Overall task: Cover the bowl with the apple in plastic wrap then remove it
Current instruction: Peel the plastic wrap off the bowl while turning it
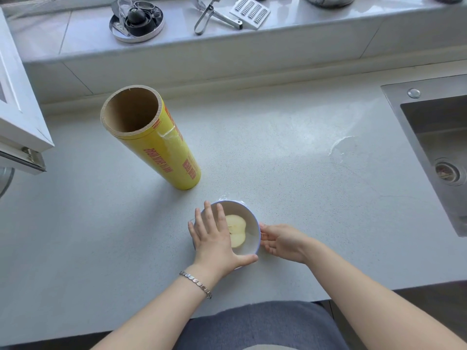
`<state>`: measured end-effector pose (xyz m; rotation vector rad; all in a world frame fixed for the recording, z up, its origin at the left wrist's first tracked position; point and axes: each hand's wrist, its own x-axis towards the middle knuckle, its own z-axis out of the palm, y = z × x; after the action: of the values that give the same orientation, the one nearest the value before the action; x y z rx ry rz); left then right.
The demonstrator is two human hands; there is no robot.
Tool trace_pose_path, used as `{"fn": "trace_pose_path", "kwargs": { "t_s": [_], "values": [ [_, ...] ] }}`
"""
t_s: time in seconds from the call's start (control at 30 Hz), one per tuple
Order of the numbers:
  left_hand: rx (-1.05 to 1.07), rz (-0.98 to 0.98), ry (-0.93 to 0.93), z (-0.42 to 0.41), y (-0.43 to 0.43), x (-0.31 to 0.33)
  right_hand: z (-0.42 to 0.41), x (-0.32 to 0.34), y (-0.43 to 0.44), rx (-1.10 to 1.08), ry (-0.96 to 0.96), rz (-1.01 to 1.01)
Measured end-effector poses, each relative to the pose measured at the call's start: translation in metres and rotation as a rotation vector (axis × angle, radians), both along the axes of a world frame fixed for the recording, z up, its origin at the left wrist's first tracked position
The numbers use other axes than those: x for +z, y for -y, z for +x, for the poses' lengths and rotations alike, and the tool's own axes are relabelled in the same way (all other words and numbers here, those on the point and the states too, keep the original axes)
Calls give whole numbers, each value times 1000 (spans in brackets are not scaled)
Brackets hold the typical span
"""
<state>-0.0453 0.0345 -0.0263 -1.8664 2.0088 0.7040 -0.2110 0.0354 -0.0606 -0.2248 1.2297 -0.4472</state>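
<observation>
Fingers [207, 218] of the left hand [214, 242] lie spread flat over one bowl [250, 223]; right hand [280, 242] fingers, together, press its side. Inside: one apple half [237, 232] (cut face up). One wrap roll [154, 137] stands behind on the counter [303, 173].

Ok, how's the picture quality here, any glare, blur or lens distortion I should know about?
Head view: soft daylight, faint shadows under the hands; a pale glare patch on the counter near the sink; wide-angle bending tilts the wrap roll and curves the ledge; the bowl and apple are sharp, as are the left hand and right hand; film over the bowl barely shows.
</observation>
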Motion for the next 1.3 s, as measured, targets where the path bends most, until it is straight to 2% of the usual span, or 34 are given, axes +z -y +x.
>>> {"fn": "trace_pose_path", "kwargs": {
  "t_s": [0.17,0.27,0.37,0.47,0.6,0.73,0.83,0.97,1.1,1.17,1.3],
  "values": [
    [-4,-7,3,0,0,-2,1,1,2,60,-51,-110],
    [4,-9,-4,1,0,-3,7,2,0,132,-215,-228],
    [52,-8,-34,-1,-1,-4,11,2,-1,25,-349,-280],
    [95,7,-58,-2,1,-3,16,6,4,-81,-395,-315],
    [-12,61,-15,4,5,1,17,10,13,-51,-466,-318],
    [-388,-12,-2,13,23,2,9,12,16,81,-426,-317],
    [-581,-5,28,9,33,0,3,13,13,71,-310,-154],
    [-589,-2,50,6,34,0,-2,16,13,135,-284,-105],
    [-556,7,31,6,35,3,-3,16,14,195,-352,-270],
    [-528,13,29,4,34,4,-1,16,10,143,-387,-347],
    [-493,13,35,3,33,4,9,16,2,-28,-452,-378]
  ]
}}
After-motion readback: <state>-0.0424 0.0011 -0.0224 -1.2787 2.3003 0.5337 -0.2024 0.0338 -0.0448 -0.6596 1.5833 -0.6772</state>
